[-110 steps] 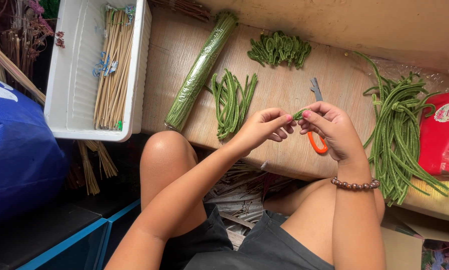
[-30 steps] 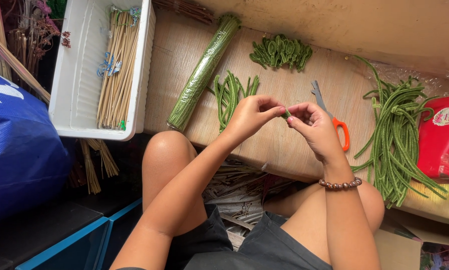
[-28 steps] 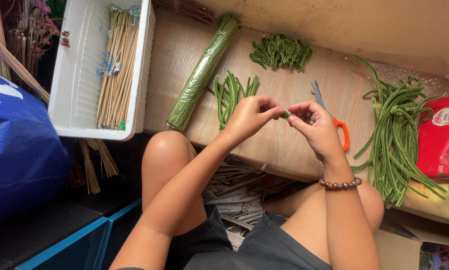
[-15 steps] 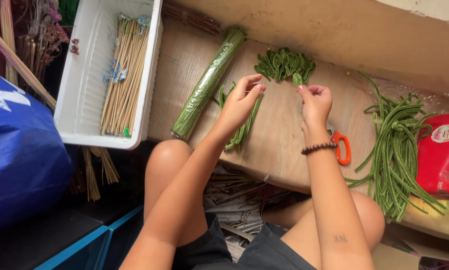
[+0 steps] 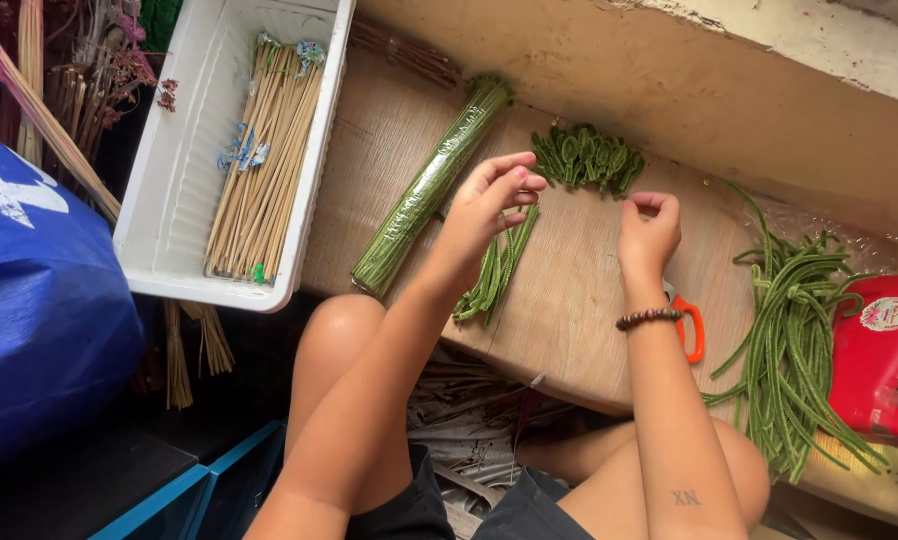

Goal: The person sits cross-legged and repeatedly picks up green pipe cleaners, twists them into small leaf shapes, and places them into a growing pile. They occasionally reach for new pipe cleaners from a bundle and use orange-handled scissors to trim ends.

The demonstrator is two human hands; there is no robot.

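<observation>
My left hand point(image 5: 491, 196) hovers with fingers spread and nothing in it, just left of a small heap of folded green bean pieces point(image 5: 587, 157) on the wooden board point(image 5: 589, 300). Under its wrist lies a short bunch of cut long beans point(image 5: 493, 272). My right hand point(image 5: 649, 226), with a bead bracelet at the wrist, is curled loosely shut below the heap; nothing shows in it. Orange-handled scissors point(image 5: 691, 326) lie partly hidden behind my right forearm.
A film-wrapped bundle of green stalks point(image 5: 427, 192) lies slantwise left of my hands. A white tray point(image 5: 174, 200) holds thin bamboo sticks point(image 5: 265, 170). Loose long beans point(image 5: 795, 345) and a red box point(image 5: 881, 352) are at the right, a blue bag point(image 5: 29, 300) at the left.
Both hands, pinched together on a small green bean piece near my body, reached forward to the heap of folded pieces and have come apart; the piece is no longer in them.
</observation>
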